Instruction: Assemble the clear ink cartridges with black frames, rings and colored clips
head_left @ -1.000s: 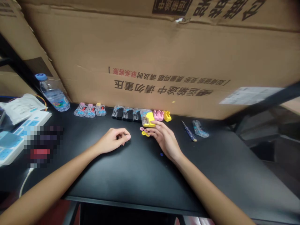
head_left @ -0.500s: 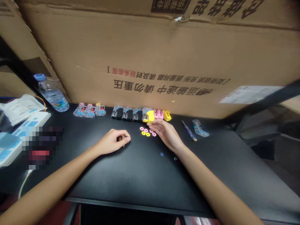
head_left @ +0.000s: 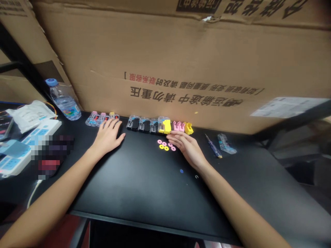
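My left hand (head_left: 108, 136) lies flat and open on the black table (head_left: 144, 193), its fingertips reaching the clear cartridges with pink and yellow insides (head_left: 99, 119) at the back left. My right hand (head_left: 188, 148) rests open, fingers stretched toward several small pink and yellow rings (head_left: 166, 146). Just behind them stands a row of clear cartridges with black insides (head_left: 141, 124), a yellow clip on a clear cartridge (head_left: 165, 126), pink clips (head_left: 178, 126) and another yellow clip (head_left: 188, 128).
A large cardboard box (head_left: 181, 69) walls the back of the table. A water bottle (head_left: 63, 101), a white power strip (head_left: 31, 137) and a plastic bag (head_left: 29, 113) lie at the left. A small screwdriver (head_left: 214, 146) and a clear cartridge (head_left: 226, 144) lie at the right.
My left hand uncurled and moved back-left to the pink and yellow cartridges. My right hand let go of the yellow clip, which now stands in the row.
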The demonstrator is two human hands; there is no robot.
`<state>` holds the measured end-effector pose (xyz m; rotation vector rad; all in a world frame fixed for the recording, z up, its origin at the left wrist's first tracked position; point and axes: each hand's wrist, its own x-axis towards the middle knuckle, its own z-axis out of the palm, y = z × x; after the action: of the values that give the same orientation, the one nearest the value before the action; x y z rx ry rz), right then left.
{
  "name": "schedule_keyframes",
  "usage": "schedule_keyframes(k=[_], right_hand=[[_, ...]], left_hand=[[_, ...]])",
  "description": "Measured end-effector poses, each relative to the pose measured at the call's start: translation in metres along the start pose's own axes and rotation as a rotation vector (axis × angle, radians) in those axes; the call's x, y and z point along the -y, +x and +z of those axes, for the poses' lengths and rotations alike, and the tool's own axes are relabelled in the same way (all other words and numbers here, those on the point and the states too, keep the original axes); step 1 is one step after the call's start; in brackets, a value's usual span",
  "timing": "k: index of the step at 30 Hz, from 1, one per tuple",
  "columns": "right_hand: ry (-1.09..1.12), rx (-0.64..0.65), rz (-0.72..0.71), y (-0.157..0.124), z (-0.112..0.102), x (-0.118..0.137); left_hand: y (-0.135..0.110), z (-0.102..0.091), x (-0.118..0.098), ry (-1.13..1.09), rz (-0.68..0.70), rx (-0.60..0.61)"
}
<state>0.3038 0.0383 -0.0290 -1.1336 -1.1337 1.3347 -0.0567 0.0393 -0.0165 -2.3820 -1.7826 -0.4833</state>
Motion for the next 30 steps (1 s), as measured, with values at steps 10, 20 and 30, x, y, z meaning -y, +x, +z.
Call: schedule_keyframes(k=[10,20,30], right_hand=[[-0.028,-0.052,-0.032,0.001,0.0,-0.001],[-0.443,-0.085,-0.24,-0.013,-0.001,0.015],[-0.952,-0.024,-0.54,-0.016,-0.012,0.015]], left_hand=[[0.002,-0.015,-0.006,0.031,0.044,-0.008],[-0.003,-0.019,-0.023,-0.278,0.198,0.144],[-0.016,-0.015,-0.057,-0.617,0.519,0.23]])
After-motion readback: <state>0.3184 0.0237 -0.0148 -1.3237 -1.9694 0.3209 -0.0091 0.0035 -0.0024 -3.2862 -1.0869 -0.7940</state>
